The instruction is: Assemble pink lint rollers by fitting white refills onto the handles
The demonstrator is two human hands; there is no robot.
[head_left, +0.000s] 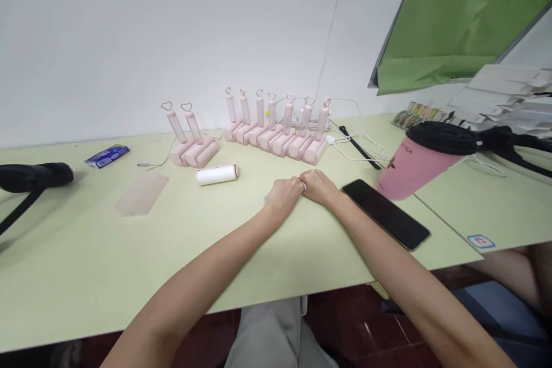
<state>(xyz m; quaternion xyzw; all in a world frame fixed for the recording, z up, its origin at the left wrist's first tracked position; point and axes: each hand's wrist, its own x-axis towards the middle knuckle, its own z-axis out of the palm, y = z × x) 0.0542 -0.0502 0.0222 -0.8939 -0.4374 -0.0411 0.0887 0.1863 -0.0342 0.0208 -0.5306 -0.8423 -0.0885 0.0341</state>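
Note:
My left hand (284, 195) and my right hand (319, 185) meet over the table, fingers curled and knuckles together. A tiny white-and-pink bit (304, 186) shows between them. Most of it is covered, so its kind is unclear. A small pale loop or link (266, 198) peeks out at the left hand's outer side. Behind the hands stands a row of several pink devices (287, 141), each with a clear upright tube and a looped top. Two similar pink devices (194, 146) stand apart to the left. A white cylinder (217, 175) with a reddish end lies left of my hands.
A black phone (386, 213) lies by my right forearm, with a pink lidded cup (414, 164) beyond it. White cables (366, 146) and a black strap (360, 147) lie behind. At left are a translucent sheet (141, 194), a purple packet (107, 156) and a black object (34, 177).

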